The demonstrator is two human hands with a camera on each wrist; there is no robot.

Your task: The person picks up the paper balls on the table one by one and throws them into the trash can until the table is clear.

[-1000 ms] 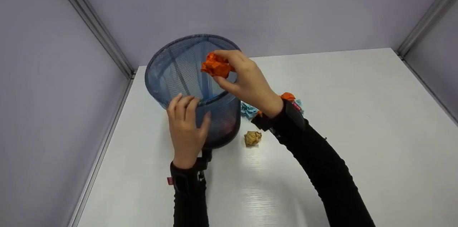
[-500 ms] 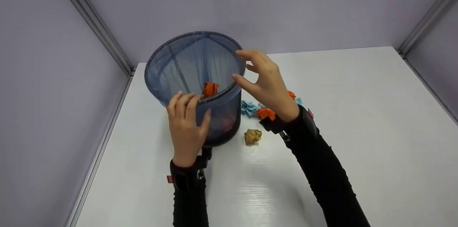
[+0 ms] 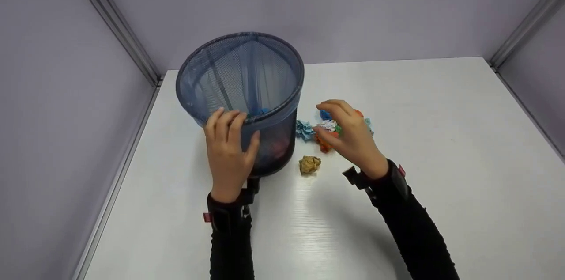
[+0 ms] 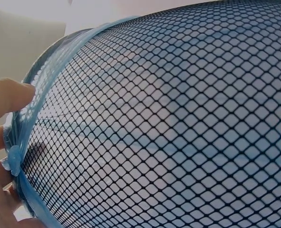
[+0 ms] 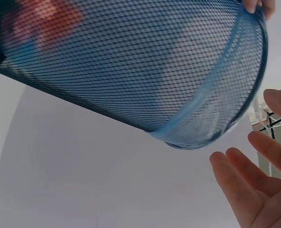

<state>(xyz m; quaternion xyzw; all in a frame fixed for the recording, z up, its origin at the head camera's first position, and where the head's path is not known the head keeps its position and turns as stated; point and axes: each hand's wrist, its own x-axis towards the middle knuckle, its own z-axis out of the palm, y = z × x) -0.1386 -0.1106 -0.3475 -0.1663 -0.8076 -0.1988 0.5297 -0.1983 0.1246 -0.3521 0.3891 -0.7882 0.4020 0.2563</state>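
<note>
A dark mesh wastebasket (image 3: pixel 276 145) with a translucent blue bag (image 3: pixel 194 110) folded over its rim stands on the table, left of centre. My left hand (image 3: pixel 227 156) holds its near rim, fingers over the edge and thumb against the outside. The left wrist view has the thumb (image 4: pixel 16 97) beside the knotted bag edge. Right of the basket, my right hand (image 3: pixel 351 134) is in the air with nothing in it, fingers apart and loosely bent. Below it lie crumpled paper balls: light blue (image 3: pixel 304 130), orange (image 3: pixel 324 142), white (image 3: pixel 327 125) and dark blue (image 3: pixel 325 115). Reddish paper (image 5: pixel 47 19) shows through the mesh.
A tan paper ball (image 3: pixel 310 164) lies nearer the front, by the basket's right side. The white table (image 3: pixel 432 138) meets a pale back wall (image 3: pixel 375 15) and side walls with metal corner posts.
My right hand let the orange paper ball fall into the basket, then moved right and towards me over the paper balls. The left hand stays on the rim.
</note>
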